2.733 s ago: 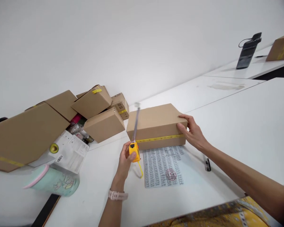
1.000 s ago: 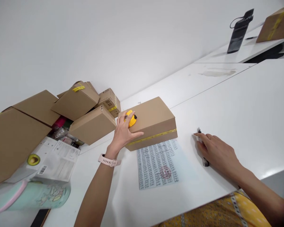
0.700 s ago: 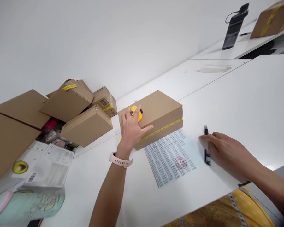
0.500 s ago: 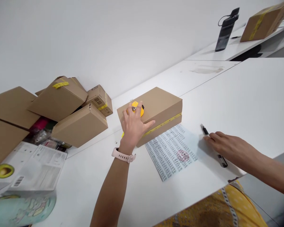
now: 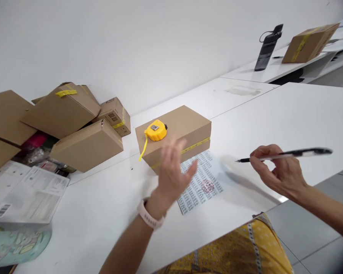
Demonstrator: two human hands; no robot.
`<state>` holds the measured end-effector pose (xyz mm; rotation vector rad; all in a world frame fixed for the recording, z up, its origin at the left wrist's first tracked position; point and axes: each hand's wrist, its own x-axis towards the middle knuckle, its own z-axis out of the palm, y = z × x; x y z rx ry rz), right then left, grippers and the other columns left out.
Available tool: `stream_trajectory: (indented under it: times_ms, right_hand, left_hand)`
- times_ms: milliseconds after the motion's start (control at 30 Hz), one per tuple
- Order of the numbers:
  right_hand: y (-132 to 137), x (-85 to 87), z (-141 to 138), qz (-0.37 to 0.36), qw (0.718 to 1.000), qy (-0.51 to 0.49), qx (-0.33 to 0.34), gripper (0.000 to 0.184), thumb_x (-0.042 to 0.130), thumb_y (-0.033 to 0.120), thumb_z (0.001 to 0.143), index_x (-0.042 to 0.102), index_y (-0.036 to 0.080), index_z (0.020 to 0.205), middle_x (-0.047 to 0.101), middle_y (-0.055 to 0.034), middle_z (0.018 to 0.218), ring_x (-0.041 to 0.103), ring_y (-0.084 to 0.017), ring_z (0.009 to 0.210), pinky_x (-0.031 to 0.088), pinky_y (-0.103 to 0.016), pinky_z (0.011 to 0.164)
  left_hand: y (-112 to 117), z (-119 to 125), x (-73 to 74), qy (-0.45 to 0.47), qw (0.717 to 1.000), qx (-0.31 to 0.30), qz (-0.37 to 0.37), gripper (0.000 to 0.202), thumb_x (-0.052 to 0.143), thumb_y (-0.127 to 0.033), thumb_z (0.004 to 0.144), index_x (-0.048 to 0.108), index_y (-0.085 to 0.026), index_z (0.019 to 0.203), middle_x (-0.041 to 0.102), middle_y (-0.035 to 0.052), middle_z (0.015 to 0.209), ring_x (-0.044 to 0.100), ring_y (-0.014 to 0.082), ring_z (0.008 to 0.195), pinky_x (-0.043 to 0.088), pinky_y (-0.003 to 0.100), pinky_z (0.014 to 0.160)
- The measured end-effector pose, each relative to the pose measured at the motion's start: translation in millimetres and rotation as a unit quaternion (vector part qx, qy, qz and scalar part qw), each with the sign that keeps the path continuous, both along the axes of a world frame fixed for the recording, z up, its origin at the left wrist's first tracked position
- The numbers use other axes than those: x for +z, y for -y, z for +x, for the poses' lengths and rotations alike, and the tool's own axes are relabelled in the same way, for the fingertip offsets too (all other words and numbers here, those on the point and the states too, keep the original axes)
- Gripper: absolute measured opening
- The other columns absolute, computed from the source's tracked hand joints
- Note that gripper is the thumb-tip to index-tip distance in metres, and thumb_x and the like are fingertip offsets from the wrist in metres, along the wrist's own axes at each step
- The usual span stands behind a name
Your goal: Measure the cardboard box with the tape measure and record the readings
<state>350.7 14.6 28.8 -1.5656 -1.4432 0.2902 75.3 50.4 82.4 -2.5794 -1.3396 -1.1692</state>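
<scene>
A brown cardboard box [image 5: 185, 127] with a yellow tape band sits on the white table [image 5: 288, 114]. On its top left corner lies a yellow tape measure [image 5: 156, 130], its strap hanging over the edge. My left hand [image 5: 174, 173] hovers in front of the box, blurred, fingers spread and holding nothing. My right hand [image 5: 277, 171] pinches a black pen [image 5: 291, 154], lifted above the table and pointing left. Between the hands lies a printed sheet [image 5: 201, 184] with rows of small text and a red stamp.
A pile of cardboard boxes [image 5: 74, 121] leans against the wall at left, with a white carton [image 5: 23, 190] and a mint-green container [image 5: 14, 243] nearer me. Far right stand a dark phone on a stand [image 5: 267, 47] and another taped box [image 5: 308, 42].
My left hand let go of the tape measure, leaving it on the box, and pulled back. My right hand picked the pen up off the table.
</scene>
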Motion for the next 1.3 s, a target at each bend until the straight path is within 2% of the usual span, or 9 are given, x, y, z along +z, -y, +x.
stream_trajectory:
  times_ms: [67,133,200,267,433,567,733,900,1300]
  right_hand:
    - [-3.0,1.2,-19.4,-0.034,0.985,-0.163,0.056,0.028,0.060,0.049,0.085,0.063,0.022,0.077,0.067,-0.0054,0.080,0.062,-0.019,0.062,0.051,-0.037,0.060]
    - [-11.3,-2.1,-36.3,-0.084,0.942,-0.286,0.153,0.035,0.061,0.055,0.085,0.067,0.020,0.084,0.069,-0.0086,0.093,0.067,-0.021,0.074,0.055,-0.040,0.072]
    - [-21.5,-9.4,-48.3,-0.136,0.906,-0.336,0.219,0.041,0.068,0.058,0.079,0.068,0.018,0.090,0.069,-0.0098,0.096,0.068,-0.021,0.078,0.055,-0.039,0.075]
    - [-29.8,-19.2,-55.5,-0.162,0.903,-0.312,0.247,0.041,0.074,0.057,0.075,0.065,0.019,0.089,0.067,-0.0060,0.085,0.064,-0.018,0.073,0.052,-0.033,0.067]
    - [-35.5,-39.8,-60.6,-0.150,0.946,-0.176,0.228,0.032,0.061,0.053,0.087,0.053,0.023,0.087,0.053,0.0030,0.068,0.044,-0.012,0.058,0.037,-0.027,0.052]
    - [-34.6,-48.2,-57.1,-0.131,0.952,-0.149,0.233,0.028,0.057,0.050,0.090,0.053,0.022,0.091,0.054,0.0011,0.074,0.045,-0.013,0.060,0.037,-0.027,0.054]
    - [-33.0,-49.0,-52.4,-0.155,0.958,-0.124,0.208,0.030,0.055,0.047,0.092,0.043,0.024,0.076,0.035,0.0069,0.057,0.030,-0.011,0.052,0.025,-0.025,0.047]
    - [-31.4,-44.5,-53.7,-0.156,0.958,-0.073,0.229,0.027,0.052,0.043,0.093,0.042,0.024,0.075,0.035,0.0064,0.059,0.030,-0.011,0.054,0.026,-0.025,0.048]
    - [-30.9,-43.7,-54.3,-0.155,0.960,-0.065,0.225,0.027,0.052,0.042,0.092,0.043,0.024,0.075,0.034,0.0066,0.058,0.031,-0.011,0.053,0.027,-0.025,0.048]
  left_hand:
    - [23.2,8.1,-29.1,-0.015,0.988,-0.101,-0.116,0.047,0.055,-0.038,0.093,0.051,-0.017,0.135,0.054,0.0169,0.141,0.040,0.0314,0.140,0.034,0.056,0.113]
    - [38.3,9.4,-55.1,-0.092,0.957,-0.159,-0.223,0.069,0.059,-0.053,0.089,0.041,-0.015,0.144,0.037,0.0196,0.154,0.025,0.0348,0.147,0.026,0.061,0.116]
    - [45.0,5.0,-71.8,-0.168,0.925,-0.190,-0.283,0.087,0.054,-0.066,0.087,0.027,-0.014,0.152,0.019,0.0182,0.162,0.008,0.0331,0.151,0.012,0.062,0.119]
    - [46.5,-1.5,-78.5,-0.215,0.907,-0.200,-0.301,0.089,0.044,-0.070,0.089,0.018,-0.015,0.155,0.011,0.0148,0.164,-0.002,0.0285,0.151,0.002,0.059,0.121]
    - [47.2,-8.0,-77.0,-0.240,0.903,-0.192,-0.301,0.089,0.034,-0.073,0.090,0.015,-0.017,0.156,0.006,0.0124,0.165,-0.008,0.0256,0.151,-0.002,0.057,0.121]
    - [48.4,-6.0,-79.0,-0.234,0.904,-0.191,-0.302,0.085,0.035,-0.075,0.088,0.020,-0.025,0.155,0.007,0.0127,0.165,-0.006,0.0277,0.151,-0.001,0.060,0.120]
    - [48.4,-5.6,-81.2,-0.222,0.908,-0.196,-0.298,0.084,0.036,-0.076,0.087,0.024,-0.026,0.154,0.009,0.0141,0.164,-0.004,0.0291,0.151,0.000,0.061,0.119]
    - [49.3,-5.4,-79.4,-0.219,0.909,-0.194,-0.297,0.083,0.037,-0.076,0.088,0.027,-0.024,0.153,0.011,0.0157,0.164,-0.003,0.0299,0.151,0.000,0.061,0.120]
    - [49.6,-5.3,-79.9,-0.215,0.910,-0.196,-0.294,0.084,0.037,-0.076,0.087,0.027,-0.024,0.153,0.012,0.0156,0.164,-0.002,0.0305,0.151,0.000,0.061,0.119]
